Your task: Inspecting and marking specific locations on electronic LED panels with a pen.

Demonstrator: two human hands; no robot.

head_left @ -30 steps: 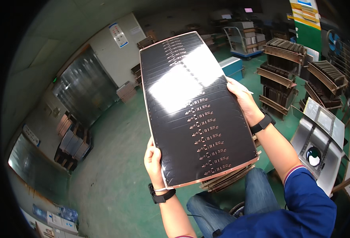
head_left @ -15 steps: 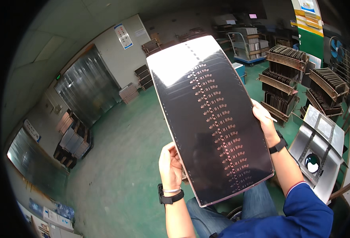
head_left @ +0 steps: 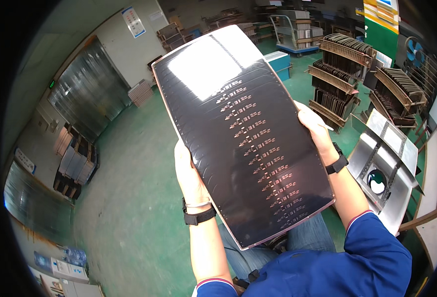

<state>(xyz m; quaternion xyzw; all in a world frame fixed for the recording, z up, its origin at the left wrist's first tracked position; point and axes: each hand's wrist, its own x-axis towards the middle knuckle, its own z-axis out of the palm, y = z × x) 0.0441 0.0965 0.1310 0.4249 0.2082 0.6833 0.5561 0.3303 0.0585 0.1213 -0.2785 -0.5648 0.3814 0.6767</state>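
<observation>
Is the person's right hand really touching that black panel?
Touching. The head view shows the right hand against the long right edge of the panel, with no gap between skin and edge.

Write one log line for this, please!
black panel: glare near far end; left hand: holds left edge; right hand: holds right edge

No legible text, only tiny characters on the tall white wall sign (head_left: 133,22)
</observation>
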